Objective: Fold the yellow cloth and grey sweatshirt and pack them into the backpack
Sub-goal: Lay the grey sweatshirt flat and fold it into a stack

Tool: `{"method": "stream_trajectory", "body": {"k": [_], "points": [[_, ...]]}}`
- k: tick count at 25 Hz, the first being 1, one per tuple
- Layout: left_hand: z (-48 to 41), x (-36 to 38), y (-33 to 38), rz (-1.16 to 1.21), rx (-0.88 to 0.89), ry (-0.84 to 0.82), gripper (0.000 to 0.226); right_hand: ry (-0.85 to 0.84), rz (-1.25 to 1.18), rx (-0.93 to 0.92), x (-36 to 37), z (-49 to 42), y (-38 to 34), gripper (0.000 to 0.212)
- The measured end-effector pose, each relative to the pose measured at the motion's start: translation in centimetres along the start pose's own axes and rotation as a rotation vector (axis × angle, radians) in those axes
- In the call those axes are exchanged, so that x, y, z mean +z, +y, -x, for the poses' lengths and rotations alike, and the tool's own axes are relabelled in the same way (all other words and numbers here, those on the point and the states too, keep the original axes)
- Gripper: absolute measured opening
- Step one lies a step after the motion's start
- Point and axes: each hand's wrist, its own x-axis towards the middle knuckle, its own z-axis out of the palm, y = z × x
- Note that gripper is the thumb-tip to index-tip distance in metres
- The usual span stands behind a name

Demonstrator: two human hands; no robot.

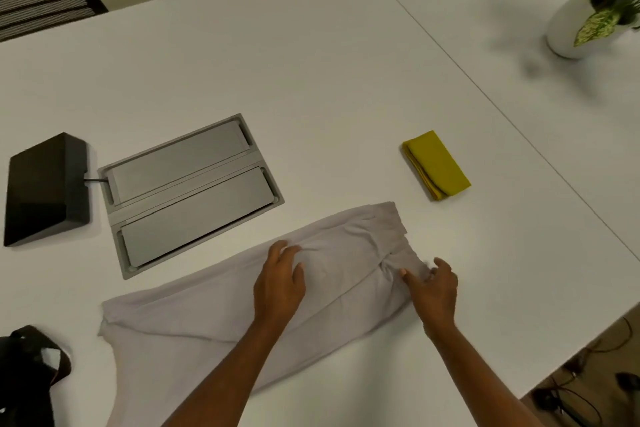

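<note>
The grey sweatshirt [221, 315] lies partly folded into a long band across the near part of the white counter [346, 80], running from the lower left up toward the right; both hands rest on its right-hand half. The left hand [278, 282] lies palm down on the middle of the cloth, fingers spread and slightly curled, pressing the fabric and gripping nothing; the right hand [434, 291] sits at the sweatshirt's right end, fingers half curled with thumb and fingertips bunching a fold of grey fabric there, though whether it pinches the cloth firmly or only pushes it I cannot tell. The yellow cloth [435, 165] lies already folded into a small rectangle on the counter, beyond the right hand and apart from the sweatshirt; neither hand touches it. A dark bag-like thing [31, 367], likely the backpack, shows at the lower left edge, just beside the sweatshirt's left end and well apart from both hands. Farther back on the left, a grey recessed cable hatch [190, 194] is set in the counter with a black box [45, 189] beside it; a potted plant [595, 14] in a white pot stands at the far right.
</note>
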Motion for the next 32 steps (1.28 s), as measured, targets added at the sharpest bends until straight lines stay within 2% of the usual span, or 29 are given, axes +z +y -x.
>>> {"method": "stream_trajectory", "body": {"k": [4,7,10,13,16,18,19,21,24,26,28,29,32], "points": [[-5.8,2.5,6.4,0.127,0.158,-0.142,0.044,0.031,-0.369,0.266,0.2,-0.2,0.8,0.077],[-9.8,4.4,10.6,0.082,0.148,-0.297,0.058,0.025,-0.62,0.406,0.3,-0.7,0.9,0.072],[-12.5,5.9,13.1,0.066,0.04,-0.4,0.07,-0.077,-0.675,0.394,-0.3,-0.6,0.5,0.055],[-13.1,6.9,13.9,0.072,-0.055,-0.422,0.069,-0.242,-0.659,0.35,-1.7,-0.3,0.1,0.042],[-12.3,6.7,14.6,0.098,-0.118,-0.407,0.071,-0.374,-0.578,0.249,-2.9,0.5,-0.7,0.033],[-11.5,5.3,15.2,0.198,-0.188,-0.366,0.097,-0.362,-0.479,0.144,-3.3,1.9,-1.5,0.028],[-11.2,4.7,15.3,0.24,-0.232,-0.333,0.097,-0.346,-0.445,0.096,-3.3,2.8,-1.9,0.026],[-10.9,2.7,15.3,0.355,-0.336,-0.322,0.093,-0.335,-0.388,0.003,-3.1,5.0,-2.6,0.028],[-10.7,-0.8,14.1,0.647,-0.521,-0.346,0.085,-0.382,-0.222,-0.192,-2.2,8.5,-3.0,0.036],[-10.5,-2.7,12.1,0.758,-0.587,-0.369,0.062,-0.423,-0.152,-0.381,-1.2,10.7,-3.2,0.04],[-10.3,-4.8,9.6,0.757,-0.6,-0.395,0.022,-0.481,-0.122,-0.527,0.2,12.9,-3.5,0.04],[-10.2,-5.9,8.2,0.729,-0.588,-0.403,0.011,-0.517,-0.105,-0.58,1.0,13.9,-3.6,0.039],[-9.5,-9.2,2.6,0.637,-0.555,-0.413,0.037,-0.629,-0.032,-0.719,4.5,16.3,-3.4,0.035]]}}
